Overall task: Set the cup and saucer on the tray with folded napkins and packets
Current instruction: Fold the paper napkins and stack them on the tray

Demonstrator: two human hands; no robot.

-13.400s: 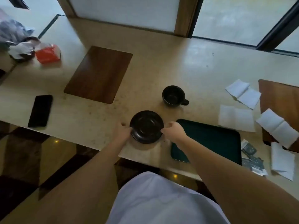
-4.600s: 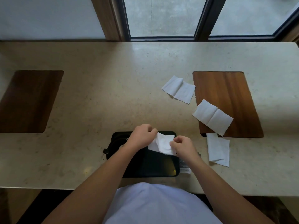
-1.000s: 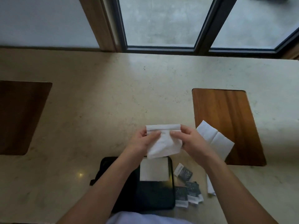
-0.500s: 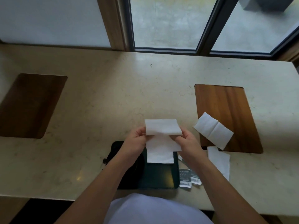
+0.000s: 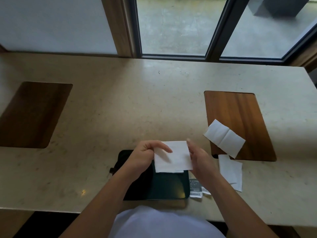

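Observation:
My left hand (image 5: 145,156) pinches the left edge of a white napkin (image 5: 175,158), folded in half and held just above the dark green tray (image 5: 169,188). My right hand (image 5: 199,159) holds its right edge with fingers nearly straight. A thin strip of another napkin (image 5: 169,171) on the tray shows under the held one. The black cup and saucer (image 5: 126,156) sit on the tray's left part, mostly hidden by my left forearm. The cup's handle (image 5: 111,170) sticks out to the left. Small packets (image 5: 195,188) lie on the counter by the tray's right edge.
One unfolded napkin (image 5: 224,137) lies on the wooden mat (image 5: 240,117) at the right, another napkin (image 5: 230,170) on the beige counter (image 5: 137,109) below it. A second wooden mat (image 5: 32,114) is at the left. Windows run along the far edge.
The napkin's upper flap has come down, so the napkin is now doubled between my hands. My right hand's fingers have straightened along its right edge.

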